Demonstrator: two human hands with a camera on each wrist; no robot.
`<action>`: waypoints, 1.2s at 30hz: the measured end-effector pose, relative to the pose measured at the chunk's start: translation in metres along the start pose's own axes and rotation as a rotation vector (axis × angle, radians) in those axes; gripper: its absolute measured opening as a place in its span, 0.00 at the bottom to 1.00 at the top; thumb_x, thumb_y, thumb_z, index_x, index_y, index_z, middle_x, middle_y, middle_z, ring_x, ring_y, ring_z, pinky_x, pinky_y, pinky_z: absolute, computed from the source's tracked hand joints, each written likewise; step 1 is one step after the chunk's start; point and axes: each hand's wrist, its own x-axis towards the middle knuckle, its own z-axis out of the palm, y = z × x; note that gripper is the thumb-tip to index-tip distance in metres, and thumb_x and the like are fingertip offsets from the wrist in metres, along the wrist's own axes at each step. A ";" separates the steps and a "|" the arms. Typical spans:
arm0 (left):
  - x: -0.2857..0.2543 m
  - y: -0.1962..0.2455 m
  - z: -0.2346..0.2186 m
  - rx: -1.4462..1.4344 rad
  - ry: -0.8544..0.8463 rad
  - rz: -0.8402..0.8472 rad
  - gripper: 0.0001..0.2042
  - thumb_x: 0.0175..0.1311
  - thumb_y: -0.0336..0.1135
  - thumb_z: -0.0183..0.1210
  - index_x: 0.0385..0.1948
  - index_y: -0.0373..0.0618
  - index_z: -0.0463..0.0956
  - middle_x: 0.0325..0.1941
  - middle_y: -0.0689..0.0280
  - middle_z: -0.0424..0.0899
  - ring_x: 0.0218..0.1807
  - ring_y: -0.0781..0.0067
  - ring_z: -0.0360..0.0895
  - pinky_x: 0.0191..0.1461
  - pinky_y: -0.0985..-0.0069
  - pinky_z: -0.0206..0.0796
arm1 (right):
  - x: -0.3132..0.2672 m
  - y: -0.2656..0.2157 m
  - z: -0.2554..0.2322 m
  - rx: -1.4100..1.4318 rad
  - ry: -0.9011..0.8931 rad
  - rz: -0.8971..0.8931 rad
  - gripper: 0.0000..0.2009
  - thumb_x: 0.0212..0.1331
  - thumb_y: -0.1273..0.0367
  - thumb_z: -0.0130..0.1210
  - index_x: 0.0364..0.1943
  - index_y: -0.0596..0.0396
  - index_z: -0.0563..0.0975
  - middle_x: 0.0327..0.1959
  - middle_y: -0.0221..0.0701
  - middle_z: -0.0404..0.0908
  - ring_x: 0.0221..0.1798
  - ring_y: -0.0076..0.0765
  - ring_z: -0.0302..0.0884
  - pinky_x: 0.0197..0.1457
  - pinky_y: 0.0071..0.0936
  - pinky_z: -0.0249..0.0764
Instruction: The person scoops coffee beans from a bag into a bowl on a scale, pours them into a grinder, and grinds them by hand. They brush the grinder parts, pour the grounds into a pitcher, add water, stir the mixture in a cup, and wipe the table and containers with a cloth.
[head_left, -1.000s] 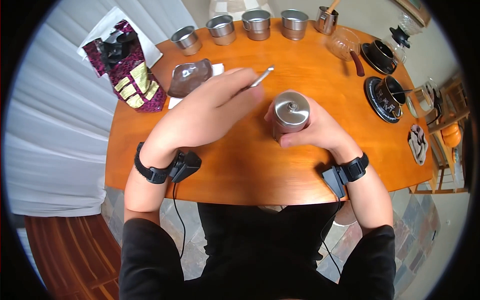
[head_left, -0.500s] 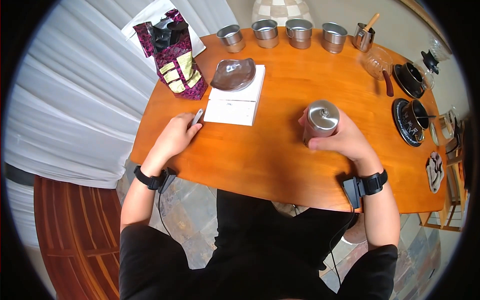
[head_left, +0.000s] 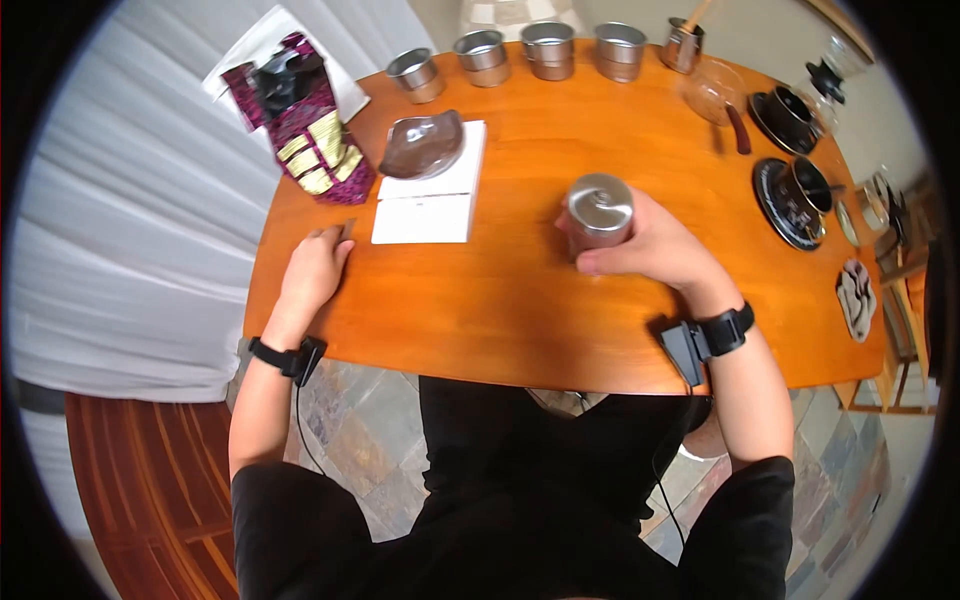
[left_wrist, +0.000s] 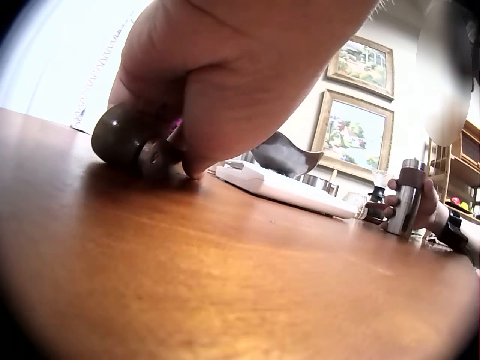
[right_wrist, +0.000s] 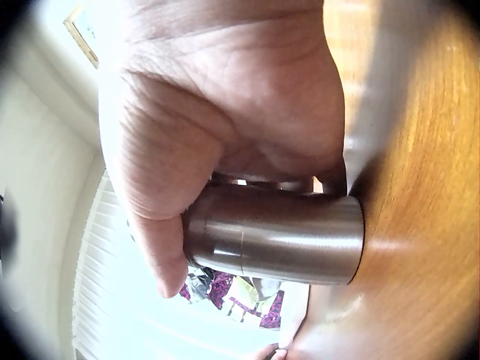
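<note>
My right hand (head_left: 648,242) grips a steel hand coffee grinder (head_left: 600,205) round its brown band. The grinder stands upright on the wooden table, and a small stud sticks up from the middle of its metal top. In the right wrist view the steel lower body (right_wrist: 300,240) shows, with the thumb along one side. Over at the table's left side, my left hand (head_left: 313,272) is low on the wood with a crank handle (head_left: 347,229) at its fingertips. A dark rounded knob (left_wrist: 118,136) on this handle shows in the left wrist view; the fingers partly hide the rest.
A brown curved dish (head_left: 425,145) sits on a white scale (head_left: 425,218). Behind my left hand stands a purple coffee bag (head_left: 318,140). Several steel cups (head_left: 548,52) line the far edge. Black cups on saucers (head_left: 775,205) and a folded cloth (head_left: 857,300) are at the right.
My left hand has carried the crank handle from beside the grinder, leftward and down to the table. The right hand keeps its hold on the grinder. The head view has shifted.
</note>
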 end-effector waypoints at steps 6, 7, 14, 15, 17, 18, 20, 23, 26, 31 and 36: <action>0.009 -0.010 0.007 -0.055 0.019 0.002 0.16 0.69 0.37 0.57 0.51 0.35 0.76 0.48 0.44 0.81 0.51 0.40 0.77 0.54 0.55 0.70 | -0.001 -0.001 0.001 -0.035 -0.018 -0.035 0.28 0.47 0.69 0.73 0.54 0.56 0.74 0.43 0.25 0.79 0.47 0.23 0.74 0.54 0.24 0.72; 0.009 -0.007 0.006 -0.076 0.014 -0.008 0.17 0.69 0.38 0.57 0.53 0.35 0.75 0.48 0.44 0.81 0.51 0.40 0.78 0.54 0.56 0.70 | 0.000 -0.001 0.001 -0.033 -0.011 -0.036 0.28 0.47 0.69 0.73 0.54 0.56 0.74 0.43 0.25 0.79 0.47 0.23 0.74 0.54 0.24 0.72; 0.003 0.022 -0.037 0.006 -0.229 -0.054 0.23 0.67 0.43 0.60 0.55 0.34 0.74 0.47 0.45 0.81 0.49 0.45 0.80 0.50 0.59 0.72 | 0.001 -0.002 -0.002 -0.046 -0.052 -0.031 0.27 0.45 0.72 0.73 0.52 0.54 0.75 0.44 0.24 0.79 0.49 0.23 0.74 0.55 0.24 0.72; 0.005 0.026 -0.042 0.008 -0.234 -0.050 0.23 0.67 0.43 0.60 0.55 0.34 0.74 0.47 0.45 0.81 0.49 0.45 0.80 0.50 0.59 0.72 | 0.001 -0.002 -0.002 -0.037 -0.060 0.001 0.27 0.44 0.75 0.73 0.52 0.53 0.75 0.47 0.23 0.79 0.51 0.23 0.75 0.56 0.24 0.72; 0.005 0.039 -0.058 0.122 -0.119 0.114 0.23 0.65 0.43 0.62 0.55 0.35 0.74 0.47 0.47 0.82 0.49 0.47 0.80 0.50 0.59 0.72 | 0.001 -0.002 -0.001 -0.042 -0.051 -0.006 0.27 0.44 0.75 0.72 0.52 0.53 0.75 0.47 0.23 0.79 0.51 0.23 0.75 0.56 0.24 0.72; 0.000 0.071 -0.075 0.038 -0.061 0.152 0.21 0.64 0.41 0.63 0.54 0.36 0.75 0.48 0.50 0.82 0.50 0.47 0.80 0.51 0.60 0.72 | 0.001 -0.002 0.000 -0.050 -0.045 -0.015 0.27 0.44 0.76 0.72 0.52 0.53 0.75 0.47 0.23 0.79 0.51 0.23 0.75 0.56 0.24 0.72; -0.009 0.120 -0.096 -0.150 -0.031 0.273 0.21 0.63 0.38 0.63 0.55 0.38 0.75 0.52 0.51 0.81 0.52 0.47 0.79 0.54 0.60 0.71 | 0.001 -0.002 0.002 -0.040 -0.049 -0.017 0.27 0.44 0.76 0.72 0.52 0.53 0.75 0.47 0.23 0.79 0.51 0.23 0.75 0.56 0.24 0.72; -0.014 0.180 -0.112 -0.228 -0.153 0.669 0.33 0.55 0.28 0.65 0.66 0.42 0.66 0.65 0.53 0.72 0.60 0.50 0.74 0.61 0.65 0.70 | 0.001 -0.002 0.005 -0.010 -0.088 -0.049 0.28 0.45 0.74 0.72 0.54 0.55 0.74 0.47 0.25 0.79 0.50 0.23 0.74 0.55 0.24 0.72; -0.004 0.217 -0.103 -0.302 -0.128 0.790 0.31 0.56 0.27 0.64 0.65 0.49 0.67 0.65 0.56 0.71 0.61 0.50 0.72 0.62 0.63 0.68 | 0.004 0.001 0.004 0.028 -0.167 -0.069 0.29 0.46 0.72 0.72 0.55 0.56 0.74 0.44 0.25 0.79 0.47 0.22 0.73 0.52 0.23 0.72; 0.022 0.242 -0.094 -0.178 -0.218 1.022 0.26 0.58 0.29 0.63 0.61 0.54 0.71 0.60 0.60 0.73 0.57 0.55 0.74 0.58 0.63 0.70 | -0.001 -0.006 0.000 -0.082 -0.159 -0.033 0.24 0.47 0.74 0.69 0.52 0.54 0.75 0.37 0.23 0.79 0.40 0.19 0.73 0.44 0.20 0.71; 0.028 0.243 -0.096 -0.012 -0.210 1.030 0.19 0.59 0.32 0.63 0.53 0.53 0.73 0.50 0.64 0.76 0.52 0.57 0.74 0.54 0.63 0.70 | -0.002 -0.009 0.003 0.026 -0.166 -0.052 0.15 0.48 0.73 0.68 0.41 0.53 0.77 0.30 0.22 0.77 0.32 0.17 0.71 0.33 0.18 0.68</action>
